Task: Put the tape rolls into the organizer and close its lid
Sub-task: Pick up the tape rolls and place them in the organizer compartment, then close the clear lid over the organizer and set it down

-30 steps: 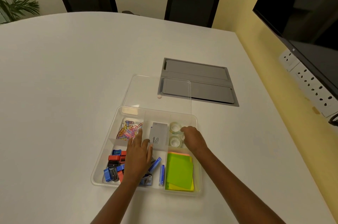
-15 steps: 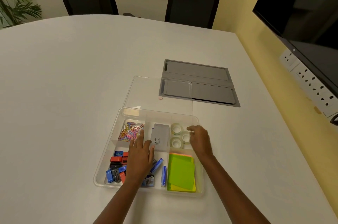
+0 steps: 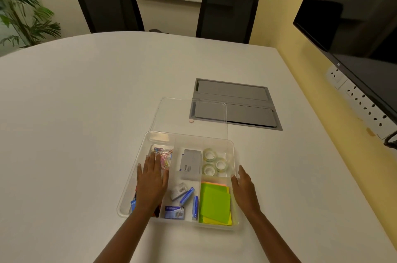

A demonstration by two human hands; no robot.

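Observation:
A clear plastic organizer [image 3: 189,137] sits on the white table in front of me. Three clear tape rolls [image 3: 213,162] lie in its back right compartment. The clear lid [image 3: 189,115] lies flat on the table just behind the organizer, overlapping a grey floor-box panel. My left hand [image 3: 151,179] hovers flat and open over the left compartments, hiding some clips. My right hand [image 3: 243,187] is open beside the organizer's right wall, holding nothing.
The organizer also holds coloured paper clips [image 3: 163,155], a grey box [image 3: 190,164], staple boxes [image 3: 180,200] and green sticky notes [image 3: 214,202]. A grey cable panel [image 3: 247,101] is set in the table. Two black chairs [image 3: 225,13] stand behind; a screen [image 3: 354,22] hangs at right.
My right hand has let go of the tape rolls and moved out to the organizer's right side. My left hand shifted left from the grey box to over the left compartments.

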